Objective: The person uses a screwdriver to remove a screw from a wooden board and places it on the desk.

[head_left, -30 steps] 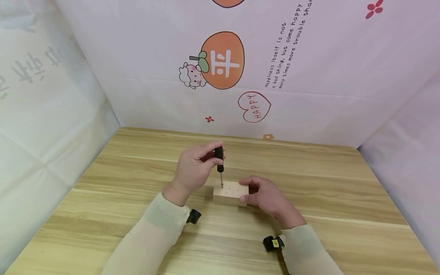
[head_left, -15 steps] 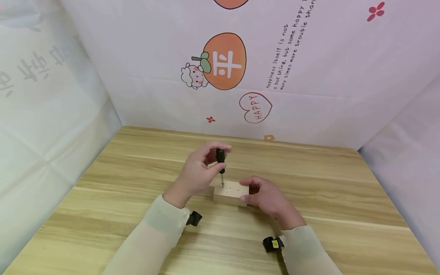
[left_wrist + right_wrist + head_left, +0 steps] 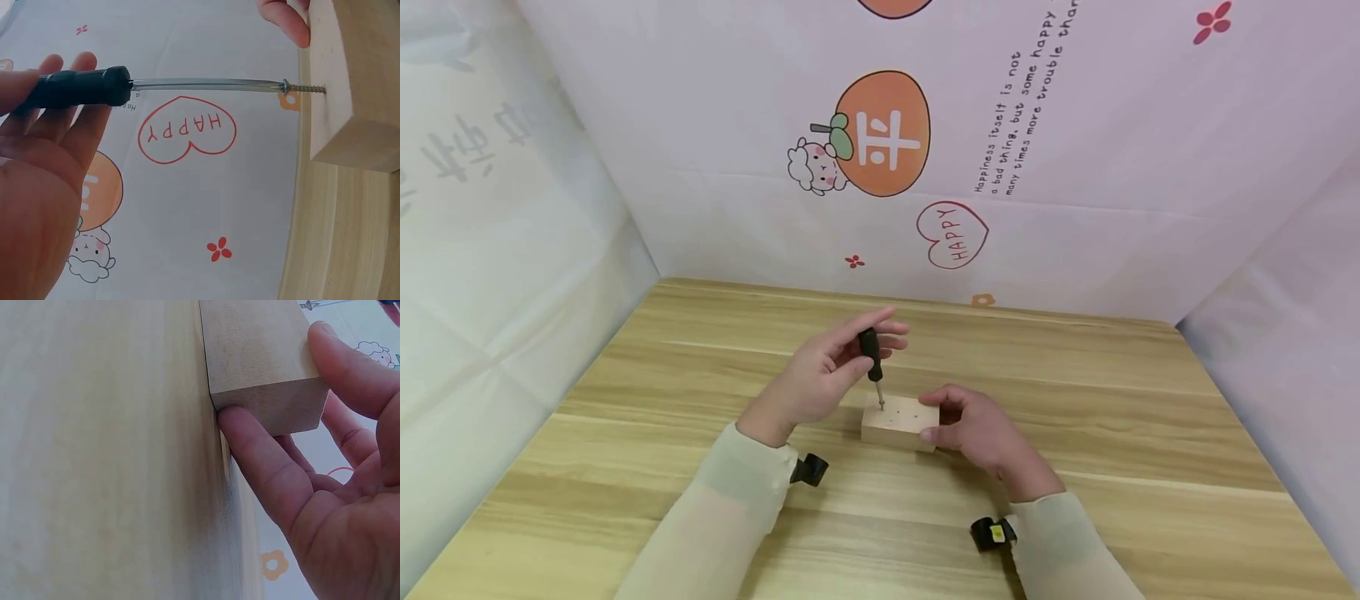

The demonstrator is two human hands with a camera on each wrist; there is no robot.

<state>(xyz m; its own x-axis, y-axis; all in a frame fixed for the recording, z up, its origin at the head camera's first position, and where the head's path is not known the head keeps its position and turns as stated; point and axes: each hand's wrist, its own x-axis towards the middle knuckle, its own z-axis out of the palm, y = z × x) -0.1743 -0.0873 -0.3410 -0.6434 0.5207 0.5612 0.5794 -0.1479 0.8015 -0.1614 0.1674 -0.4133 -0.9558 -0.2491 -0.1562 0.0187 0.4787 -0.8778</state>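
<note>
My left hand holds a black-handled screwdriver between thumb and fingers, its other fingers spread out behind the handle. The screwdriver's shaft meets the head of a screw, whose threaded part stands partly out of a pale wooden block. In the head view the screwdriver leans slightly to the left over the block's left end. Several small dark marks dot the block's top. At the block's right end, my right hand grips it, with the thumb on one side and fingers around the end face.
The block lies on a wood-grain table. Behind it rises a white printed cloth, with more cloth at the left side and the right. Black wrist cameras hang below both sleeves.
The left hand's fingers opened out from the handle, and the hand shifted slightly left. The screwdriver's handle tipped left from nearly upright. The right hand and the block kept their places.
</note>
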